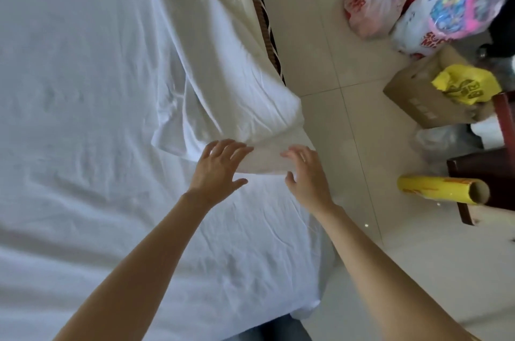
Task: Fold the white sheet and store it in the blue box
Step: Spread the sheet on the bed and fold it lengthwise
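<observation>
Both hands reach for the folded-over edge of the white sheet on the bed.

The bed [83, 229] carries the white sheet [239, 95], a thick flap of it doubled back near the bed's right edge; the blue box is not in view. The left hand [217, 170] and right hand [306, 176] hover side by side at the flap's near end, fingers [237, 147] spread and holding nothing. To fold well, each hand should probably pinch all the layers at a corner, pull taut and align edges before creasing.
</observation>
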A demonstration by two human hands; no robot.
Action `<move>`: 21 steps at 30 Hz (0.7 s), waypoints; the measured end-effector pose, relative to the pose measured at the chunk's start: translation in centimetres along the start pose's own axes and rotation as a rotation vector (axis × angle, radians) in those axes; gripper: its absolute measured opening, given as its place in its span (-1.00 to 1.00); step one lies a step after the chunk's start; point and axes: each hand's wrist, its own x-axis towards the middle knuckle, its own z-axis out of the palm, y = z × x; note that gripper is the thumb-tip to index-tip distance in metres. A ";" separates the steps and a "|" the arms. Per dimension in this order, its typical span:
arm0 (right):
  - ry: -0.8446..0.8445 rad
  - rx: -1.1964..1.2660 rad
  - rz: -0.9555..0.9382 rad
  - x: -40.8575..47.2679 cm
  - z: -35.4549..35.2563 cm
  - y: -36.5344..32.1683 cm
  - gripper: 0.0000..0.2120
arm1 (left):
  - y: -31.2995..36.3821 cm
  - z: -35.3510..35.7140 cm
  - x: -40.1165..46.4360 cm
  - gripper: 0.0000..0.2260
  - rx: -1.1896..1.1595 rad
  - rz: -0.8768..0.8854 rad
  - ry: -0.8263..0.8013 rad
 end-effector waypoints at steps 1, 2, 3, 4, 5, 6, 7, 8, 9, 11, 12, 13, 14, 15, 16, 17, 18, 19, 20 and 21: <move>-0.015 -0.078 0.039 -0.1 0.1 1.8 -0.49 | 0.6 1.1 0.5 -0.33 0.004 0.030 -0.039; -0.042 -0.141 0.068 -0.2 0.4 3.3 -0.44 | 1.1 2.2 0.9 -0.32 0.008 0.042 -0.073; -0.066 -0.181 0.085 -0.3 0.7 4.5 -0.40 | 1.5 3.3 1.2 -0.35 0.008 0.042 -0.078; -0.061 -0.195 0.097 -0.4 1.3 5.7 -0.40 | 1.9 4.5 1.5 -0.41 0.002 0.031 -0.064; -0.027 -0.184 0.103 -0.3 1.7 6.5 -0.43 | 1.9 5.3 1.8 -0.49 0.000 0.018 -0.023; 0.028 -0.155 0.119 -0.1 2.2 7.1 -0.47 | 2.0 5.9 2.1 -0.60 0.005 0.002 0.020; 0.078 -0.125 0.142 0.3 2.5 7.6 -0.53 | 2.0 6.2 2.3 -0.70 0.028 -0.013 0.061; 0.114 -0.108 0.159 0.6 2.8 8.2 -0.58 | 2.1 6.4 2.4 -0.78 0.052 -0.031 0.093; 0.133 -0.108 0.170 0.9 2.9 8.6 -0.62 | 2.1 6.3 2.4 -0.84 0.062 -0.046 0.122; 0.150 -0.125 0.199 1.3 3.0 9.6 -0.69 | 2.5 6.0 2.2 -0.90 0.040 -0.048 0.168; 0.171 -0.132 0.219 1.4 2.9 10.0 -0.74 | 2.6 5.6 2.0 -0.93 0.019 -0.042 0.184; 0.195 -0.138 0.231 1.5 2.6 10.3 -0.79 | 2.7 5.1 1.7 -0.96 0.005 -0.034 0.197; 0.220 -0.135 0.225 1.3 2.1 10.2 -0.84 | 2.8 4.3 1.3 -0.98 0.004 -0.021 0.204; 0.237 -0.135 0.199 1.1 1.7 10.1 -0.87 | 2.8 3.8 0.9 -0.96 0.009 -0.011 0.210; 0.252 -0.128 0.167 0.7 1.2 9.8 -0.89 | 2.8 3.1 0.5 -0.96 0.018 -0.006 0.203; 0.268 -0.120 0.137 -0.1 0.3 8.9 -0.88 | 2.7 2.2 -0.2 -0.96 0.029 -0.007 0.188; 0.285 -0.121 0.115 -1.1 -0.5 8.0 -0.86 | 2.5 1.5 -0.9 -0.95 0.039 -0.014 0.173; 0.312 -0.137 0.086 -2.0 -1.2 7.0 -0.81 | 2.2 0.9 -1.5 -0.93 0.046 -0.026 0.159; 0.329 -0.155 0.047 -3.2 -2.1 5.5 -0.75 | 1.8 -0.1 -2.3 -0.92 0.049 -0.041 0.144; 0.338 -0.167 -0.004 -4.4 -2.5 4.1 -0.68 | 1.3 -0.8 -3.0 -0.91 0.048 -0.063 0.132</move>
